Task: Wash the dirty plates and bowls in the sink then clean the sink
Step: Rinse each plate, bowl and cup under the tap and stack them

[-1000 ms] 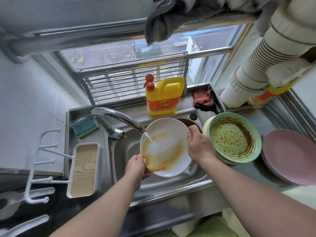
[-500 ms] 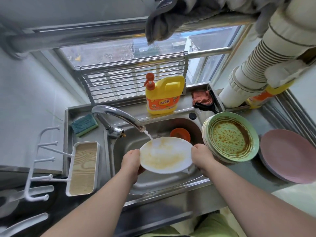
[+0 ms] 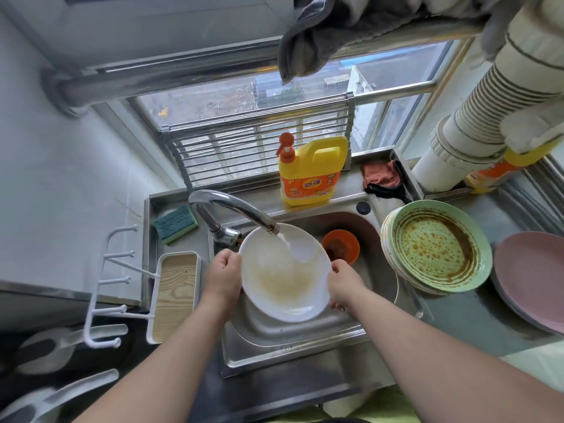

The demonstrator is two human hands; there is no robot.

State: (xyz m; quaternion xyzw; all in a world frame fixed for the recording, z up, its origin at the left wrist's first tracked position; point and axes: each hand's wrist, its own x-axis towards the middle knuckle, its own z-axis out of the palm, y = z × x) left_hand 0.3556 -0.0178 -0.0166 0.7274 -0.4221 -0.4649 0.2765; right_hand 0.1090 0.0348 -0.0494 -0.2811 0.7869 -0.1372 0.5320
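While our forearms reach in from the bottom edge, we hold a white plate [image 3: 283, 271] over the sink [image 3: 305, 337], one hand on each side of its rim. Our left hand [image 3: 224, 274] grips the left edge with curled fingers; our right hand [image 3: 343, 285] pinches the right edge, fingertips partly tucked under the plate and out of sight. The two hands are apart, with the plate between them. A faint brown film covers the plate's middle, and water from the tap [image 3: 232, 209] lands on its upper right part.

Just beyond the right hand, an orange bowl [image 3: 341, 246] sits in the basin, its contents dark and hard to make out. On the counter [image 3: 457, 315] to the right stands a stack of green plates [image 3: 436, 248], the top one streaked with brown sauce; beside it lie pink plates [image 3: 534, 276], cut off by the frame edge. To the left of the tap rests a green and yellow sponge [image 3: 175, 223].

Farther back, a yellow detergent jug [image 3: 311, 170] with an orange pump stands behind the sink; its orange label bears writing we cannot read. A reddish cloth [image 3: 381, 175] lies crumpled to its right.
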